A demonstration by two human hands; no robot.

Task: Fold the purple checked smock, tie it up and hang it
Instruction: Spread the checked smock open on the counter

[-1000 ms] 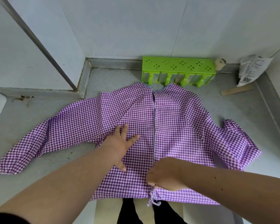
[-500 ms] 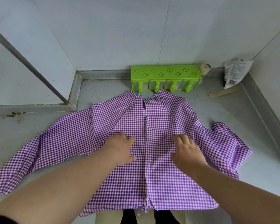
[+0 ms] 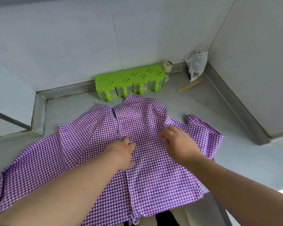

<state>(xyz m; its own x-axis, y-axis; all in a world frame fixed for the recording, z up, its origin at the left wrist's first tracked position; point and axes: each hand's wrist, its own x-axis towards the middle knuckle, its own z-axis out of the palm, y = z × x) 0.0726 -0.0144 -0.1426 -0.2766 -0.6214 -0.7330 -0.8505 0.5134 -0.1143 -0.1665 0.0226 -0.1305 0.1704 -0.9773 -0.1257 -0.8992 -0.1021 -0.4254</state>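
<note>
Lying spread across the grey table (image 3: 235, 160), the purple checked smock (image 3: 82, 154) has its collar pointing away from the person toward the back wall and its hem hanging just over the near edge, so the centre opening runs straight out from the body. Across that line, the long axis of the sleeves goes left to right: the left sleeve (image 3: 21, 175) stretches far out toward the left edge of the view, while the right sleeve (image 3: 204, 132) is bunched and partly doubled over itself near the body panel.

Both hands rest on the cloth at mid-chest. The left hand (image 3: 122, 154) lies on the fabric right beside the centre opening, fingers reaching forward; whether they pinch the edge cannot be told. The right hand (image 3: 178, 142) has its fingers bent down onto the right panel, seemingly gathering cloth, just beside the crumpled sleeve. By this layout the right hand is nearer its sleeve, and that sleeve looks the likelier first fold inward.

Behind the collar stands a green rack (image 3: 131, 79) of small compartments; their contents cannot be made out. A white packet (image 3: 197, 66) leans in the corner.
</note>
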